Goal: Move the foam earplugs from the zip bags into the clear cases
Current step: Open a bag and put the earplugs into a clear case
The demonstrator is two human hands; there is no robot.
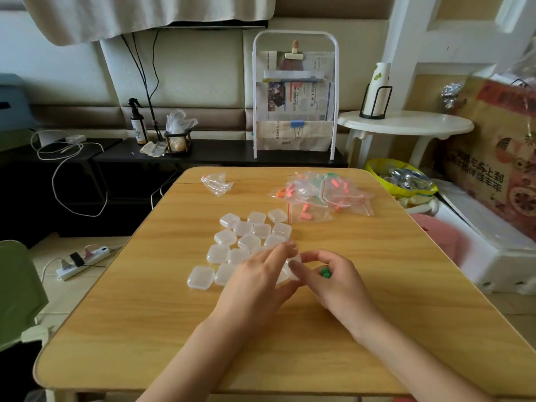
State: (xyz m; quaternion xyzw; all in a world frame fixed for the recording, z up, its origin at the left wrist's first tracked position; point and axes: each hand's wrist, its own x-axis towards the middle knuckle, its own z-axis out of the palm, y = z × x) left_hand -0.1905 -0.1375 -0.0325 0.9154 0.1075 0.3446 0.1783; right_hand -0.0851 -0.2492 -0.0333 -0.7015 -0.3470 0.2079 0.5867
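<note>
on the near tabletop (145, 329), left hand (255, 288) over a clear case (290, 271), fingers (285, 248) fairly straight, touching its top; thumb side hidden, so grip unclear. right hand (336, 282) curled, pinching the case edge, green earplugs (325, 272) tucked in its palm. just beyond, a cluster of shut cases (249, 236) touching one another. farther, right: heap of zip bags (324, 195) holding pink and orange plugs; farther left, one flat bag (216, 182), seemingly empty. likely risks: plugs slipping from the curled palm while prying the lid, or the case skidding into the neighbours.
</note>
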